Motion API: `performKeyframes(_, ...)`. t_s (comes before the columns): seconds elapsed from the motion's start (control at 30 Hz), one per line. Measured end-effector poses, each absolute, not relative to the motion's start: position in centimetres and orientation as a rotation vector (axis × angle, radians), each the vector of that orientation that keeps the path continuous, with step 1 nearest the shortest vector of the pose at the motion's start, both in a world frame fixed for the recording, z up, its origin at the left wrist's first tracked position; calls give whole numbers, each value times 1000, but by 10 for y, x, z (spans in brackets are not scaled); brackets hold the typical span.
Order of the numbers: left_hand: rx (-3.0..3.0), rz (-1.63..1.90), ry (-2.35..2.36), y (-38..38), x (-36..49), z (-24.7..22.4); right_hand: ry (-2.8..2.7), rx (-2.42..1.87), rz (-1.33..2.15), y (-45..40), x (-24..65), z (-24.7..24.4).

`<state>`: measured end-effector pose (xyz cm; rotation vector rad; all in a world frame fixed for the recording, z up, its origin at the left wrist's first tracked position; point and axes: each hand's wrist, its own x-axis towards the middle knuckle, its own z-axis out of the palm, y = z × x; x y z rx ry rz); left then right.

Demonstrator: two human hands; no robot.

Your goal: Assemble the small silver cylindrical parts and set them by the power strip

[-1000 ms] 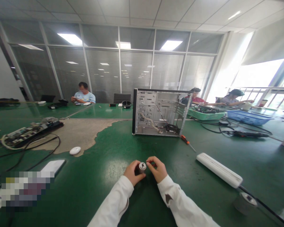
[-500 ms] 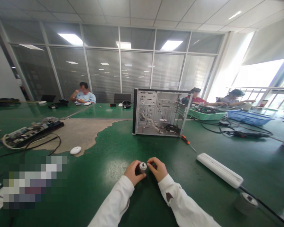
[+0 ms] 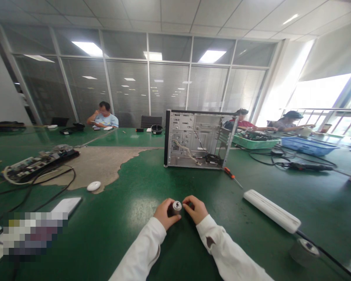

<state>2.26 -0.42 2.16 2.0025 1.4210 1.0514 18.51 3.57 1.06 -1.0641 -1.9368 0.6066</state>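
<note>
My left hand [image 3: 164, 215] is wrapped round a small grey metal cylinder [image 3: 177, 208], its thumb in front and fingers behind. The cylinder stands upright, and dark openings show in its pale round top. Just to the right of it, my right hand [image 3: 195, 209] is closed with thumb and forefinger pinched near the cylinder's upper rim. Whatever the pinch may hold is too small to make out. Beyond both hands stands an open computer case [image 3: 197, 140] with loose cables inside. An orange-handled screwdriver [image 3: 232, 176] lies by its right corner.
On the green table [image 3: 128, 234], a white power strip [image 3: 272, 210] and a second metal cylinder [image 3: 304, 251] are at right. A circuit assembly [image 3: 39, 162] and a white round object [image 3: 94, 186] are at left. Green [image 3: 257, 143] and blue baskets [image 3: 308, 146] stand farther back, near seated people.
Almost nothing differs. My right hand has shifted very slightly to the right, while my left hand keeps its hold on the metal cylinder.
</note>
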Motion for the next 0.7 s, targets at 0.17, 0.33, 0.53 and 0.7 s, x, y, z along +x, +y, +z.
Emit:
performKeyframes(0.17, 1995, 1050, 1416, -4, 23, 22, -1973, -1068, 597, 34, 186, 11)
performKeyframes(0.33, 1990, 1049, 1413, -5, 23, 23, -1992, -1064, 593, 35, 186, 11)
performKeyframes(0.53, 1981, 1052, 1423, -5, 23, 24, -2006, -1066, 582, 36, 186, 9)
performKeyframes(0.7, 1980, 1049, 1424, -5, 23, 24, -2020, -1066, 584, 36, 186, 8)
